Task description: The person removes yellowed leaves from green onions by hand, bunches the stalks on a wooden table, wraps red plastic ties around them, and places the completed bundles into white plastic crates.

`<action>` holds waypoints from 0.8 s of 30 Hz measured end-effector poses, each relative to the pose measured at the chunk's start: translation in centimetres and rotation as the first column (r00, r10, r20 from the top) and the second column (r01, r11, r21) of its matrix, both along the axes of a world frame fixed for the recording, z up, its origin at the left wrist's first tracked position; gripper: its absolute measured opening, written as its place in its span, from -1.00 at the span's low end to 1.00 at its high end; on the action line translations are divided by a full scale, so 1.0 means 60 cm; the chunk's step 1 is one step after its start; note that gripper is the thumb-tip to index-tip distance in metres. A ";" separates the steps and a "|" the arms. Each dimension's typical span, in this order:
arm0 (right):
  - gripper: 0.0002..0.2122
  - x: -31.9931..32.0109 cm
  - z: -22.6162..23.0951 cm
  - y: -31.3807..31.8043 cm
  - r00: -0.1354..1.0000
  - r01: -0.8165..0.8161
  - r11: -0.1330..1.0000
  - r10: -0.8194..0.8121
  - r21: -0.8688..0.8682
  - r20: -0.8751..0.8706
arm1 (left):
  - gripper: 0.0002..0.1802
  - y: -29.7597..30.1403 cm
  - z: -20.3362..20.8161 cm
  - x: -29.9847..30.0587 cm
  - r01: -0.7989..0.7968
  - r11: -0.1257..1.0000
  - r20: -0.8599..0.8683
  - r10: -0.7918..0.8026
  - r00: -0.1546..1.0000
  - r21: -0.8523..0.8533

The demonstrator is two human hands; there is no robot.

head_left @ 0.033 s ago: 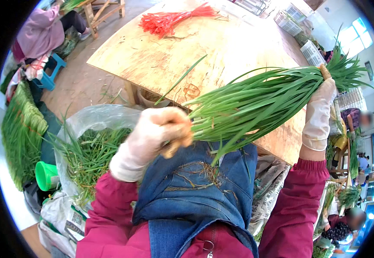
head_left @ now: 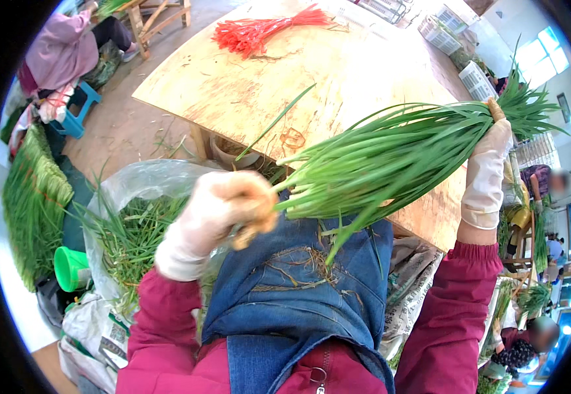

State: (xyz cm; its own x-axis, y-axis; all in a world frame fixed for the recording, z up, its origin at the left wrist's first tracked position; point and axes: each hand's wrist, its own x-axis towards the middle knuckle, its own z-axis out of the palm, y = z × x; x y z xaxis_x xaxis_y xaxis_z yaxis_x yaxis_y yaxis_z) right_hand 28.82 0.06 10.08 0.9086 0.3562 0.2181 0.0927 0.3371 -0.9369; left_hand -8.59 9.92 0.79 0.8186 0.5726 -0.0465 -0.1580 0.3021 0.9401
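Observation:
A bundle of long green garlic chives (head_left: 390,157) slants across the front of me, its pale stem ends to the left and its leafy tips to the upper right. My right hand (head_left: 492,141), in a whitish glove, is wrapped around the bundle near the leaf tips. My left hand (head_left: 223,207), gloved and stained brown at the fingers, is closed right at the stem ends, slightly blurred. Pale stems reach its fingertips; what lies inside the fingers is hidden. Below the bundle, my blue denim apron (head_left: 292,302) carries dry roots and scraps (head_left: 305,266).
A wooden table (head_left: 187,85) stands ahead, bearing a bunch of red ties (head_left: 259,33) and a loose leaf (head_left: 279,121). At left are a clear plastic bag (head_left: 160,171) of chives, a green bucket (head_left: 70,269) and piled chives (head_left: 32,197). Other people sit at both sides.
My left hand has moved a little left and down, uncovering more of the pale stem ends. The right hand and the bundle's leafy end stay in place.

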 end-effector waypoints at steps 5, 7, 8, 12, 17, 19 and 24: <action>-0.85 0.008 -0.021 -0.002 1.000 0.011 1.000 -0.012 -0.023 -0.021 | -0.83 0.037 -0.050 -0.218 -0.145 0.986 -0.237 0.160 0.958 0.079; -0.85 -0.011 -0.012 0.008 0.991 0.130 0.990 -0.130 -0.056 -0.002 | -0.82 0.050 -0.100 -0.291 0.135 0.878 -0.782 0.328 0.530 0.459; -0.86 -0.009 -0.013 0.010 0.995 0.102 0.994 -0.102 -0.042 -0.011 | -0.82 0.041 -0.121 -0.290 0.431 0.651 -0.775 0.584 0.242 0.625; -0.87 0.017 -0.028 0.005 0.999 0.027 0.999 -0.028 -0.020 -0.038 | -0.75 -0.007 -0.117 -0.132 -0.005 0.518 -0.257 0.433 0.864 0.855; -0.87 0.007 -0.017 0.003 0.999 0.050 0.999 -0.050 -0.019 -0.013 | -0.68 -0.055 -0.073 0.070 -0.078 0.448 -0.111 0.380 0.918 0.891; -0.87 0.007 -0.014 0.000 0.997 0.068 0.997 -0.068 -0.031 -0.021 | -0.75 -0.055 -0.088 0.113 -0.083 0.389 -0.097 0.420 0.902 0.917; -0.88 -0.016 -0.021 0.009 0.986 0.157 0.987 -0.158 -0.033 -0.053 | -0.91 -0.050 -0.115 0.110 -0.272 0.525 0.062 0.381 0.922 0.807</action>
